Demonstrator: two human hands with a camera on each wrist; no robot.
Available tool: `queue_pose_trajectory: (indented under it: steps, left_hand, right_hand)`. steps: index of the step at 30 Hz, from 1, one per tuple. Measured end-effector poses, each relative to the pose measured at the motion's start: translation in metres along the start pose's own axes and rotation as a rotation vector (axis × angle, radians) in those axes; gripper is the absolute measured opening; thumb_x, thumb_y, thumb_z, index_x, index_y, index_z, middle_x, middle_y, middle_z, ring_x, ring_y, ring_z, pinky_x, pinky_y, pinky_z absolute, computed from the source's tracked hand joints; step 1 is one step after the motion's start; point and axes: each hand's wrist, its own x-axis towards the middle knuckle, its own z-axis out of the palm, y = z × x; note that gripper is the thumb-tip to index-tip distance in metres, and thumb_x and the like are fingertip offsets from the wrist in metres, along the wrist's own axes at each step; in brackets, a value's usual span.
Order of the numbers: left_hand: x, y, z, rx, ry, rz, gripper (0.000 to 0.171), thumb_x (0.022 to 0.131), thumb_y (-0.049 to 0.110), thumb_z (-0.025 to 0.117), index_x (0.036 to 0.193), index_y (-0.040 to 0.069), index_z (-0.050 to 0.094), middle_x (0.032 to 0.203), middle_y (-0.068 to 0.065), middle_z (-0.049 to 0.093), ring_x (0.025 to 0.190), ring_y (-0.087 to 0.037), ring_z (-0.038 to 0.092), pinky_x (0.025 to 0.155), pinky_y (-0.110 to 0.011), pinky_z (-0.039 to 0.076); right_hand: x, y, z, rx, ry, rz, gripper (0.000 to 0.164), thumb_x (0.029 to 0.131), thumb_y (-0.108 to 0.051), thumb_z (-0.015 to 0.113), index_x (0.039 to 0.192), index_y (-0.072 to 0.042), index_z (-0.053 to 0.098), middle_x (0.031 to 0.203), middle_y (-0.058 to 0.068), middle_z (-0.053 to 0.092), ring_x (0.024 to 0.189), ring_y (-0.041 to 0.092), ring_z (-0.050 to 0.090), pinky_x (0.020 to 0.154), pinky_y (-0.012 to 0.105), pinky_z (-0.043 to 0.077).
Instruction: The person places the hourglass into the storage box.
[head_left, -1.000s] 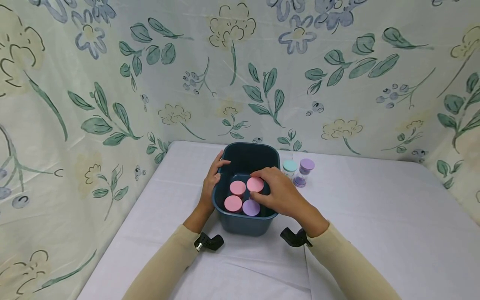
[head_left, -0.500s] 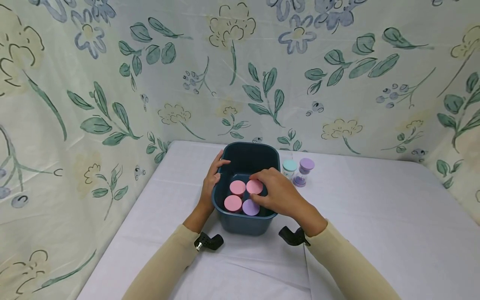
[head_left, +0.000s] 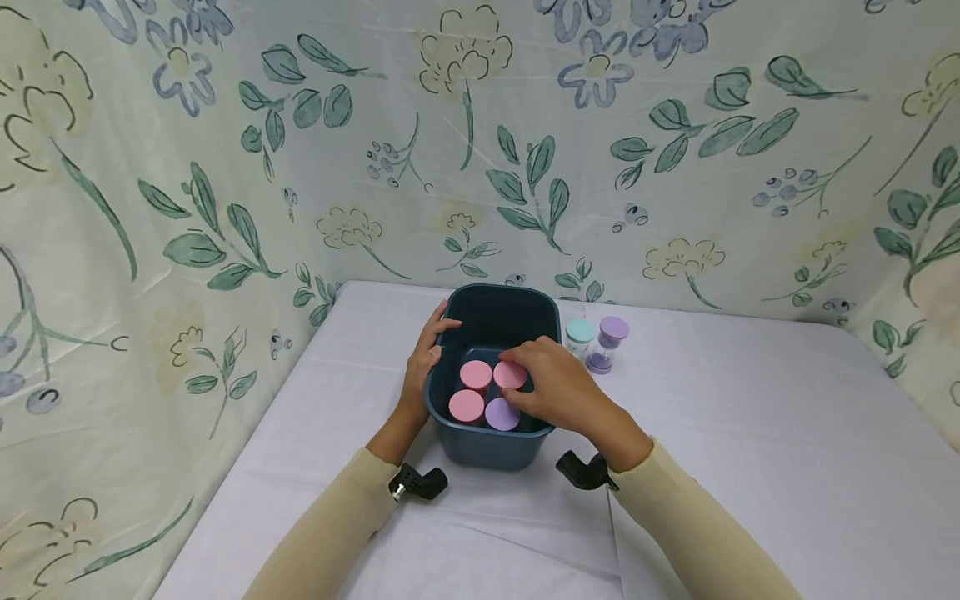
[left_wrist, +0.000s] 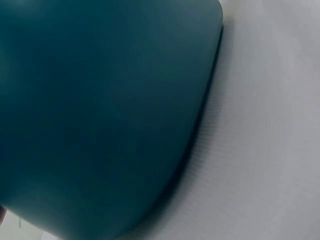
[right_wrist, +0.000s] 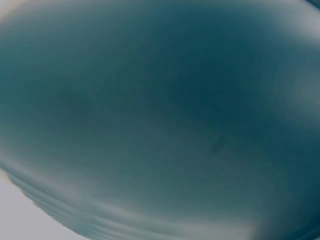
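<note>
A dark blue plastic bin [head_left: 491,450] stands on the table, with several round-capped sand timers upright inside. Two pink-capped sand timers, one at the back left [head_left: 476,375] and one at the front left [head_left: 467,406], stand beside a purple-capped sand timer [head_left: 502,414]. My right hand [head_left: 562,385] reaches over the right rim and pinches the back-right pink-capped sand timer [head_left: 510,375] between thumb and fingers. My left hand [head_left: 422,371] grips the bin's left side, fingertips over its rim. The bin's wall [left_wrist: 100,110] fills most of both wrist views, where neither grip shows.
Behind the right hand, outside the bin, stand a teal-capped sand timer [head_left: 579,333], partly hidden, and a purple sand timer [head_left: 607,344]. A white cloth [head_left: 750,433] covers the table. Floral fabric [head_left: 480,150] hangs along the back and sides.
My right hand has shifted very slightly left and down with its fingers on the pink-capped sand timer. My left hand and the bin stay in place.
</note>
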Motion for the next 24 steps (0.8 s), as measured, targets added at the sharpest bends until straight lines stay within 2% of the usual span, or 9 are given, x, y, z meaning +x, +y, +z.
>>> queue_pose_trajectory:
  steps: [11, 14, 20, 24]
  left_hand:
    - [0.0, 0.013, 0.0, -0.046, -0.025, -0.022, 0.045, 0.095, 0.012, 0.025, 0.132, -0.001, 0.046, 0.16, -0.012, 0.017, 0.147, -0.027, 0.014, 0.113, -0.055, 0.02]
    - [0.001, 0.011, 0.0, -0.03, -0.02, -0.019, 0.045, 0.095, 0.016, 0.026, 0.132, 0.001, 0.047, 0.16, -0.01, 0.018, 0.147, -0.024, 0.015, 0.113, -0.055, 0.021]
    - [0.001, -0.001, 0.0, -0.016, -0.005, 0.0, 0.049, 0.095, 0.032, 0.028, 0.132, 0.008, 0.049, 0.159, -0.003, 0.021, 0.146, -0.018, 0.018, 0.112, -0.054, 0.023]
    - [0.001, -0.004, 0.0, -0.021, -0.006, 0.001, 0.05, 0.095, 0.035, 0.028, 0.132, 0.009, 0.049, 0.159, -0.001, 0.021, 0.146, -0.018, 0.018, 0.112, -0.054, 0.023]
  right_hand:
    - [0.001, -0.002, -0.001, -0.057, -0.031, -0.008, 0.046, 0.082, -0.027, 0.074, 0.124, -0.009, 0.066, 0.115, 0.006, 0.067, 0.099, 0.02, 0.053, 0.082, 0.036, 0.051]
    - [0.002, -0.003, -0.002, -0.079, -0.049, -0.014, 0.046, 0.083, -0.027, 0.074, 0.125, -0.009, 0.065, 0.116, 0.007, 0.067, 0.1, 0.021, 0.054, 0.083, 0.037, 0.051]
    - [0.003, -0.003, -0.002, -0.1, -0.079, -0.037, 0.044, 0.085, -0.025, 0.072, 0.125, -0.009, 0.065, 0.115, 0.006, 0.067, 0.101, 0.022, 0.055, 0.084, 0.038, 0.049]
    - [0.004, -0.002, -0.003, -0.11, -0.096, -0.053, 0.044, 0.085, -0.024, 0.072, 0.126, -0.008, 0.065, 0.115, 0.006, 0.068, 0.102, 0.023, 0.055, 0.085, 0.037, 0.047]
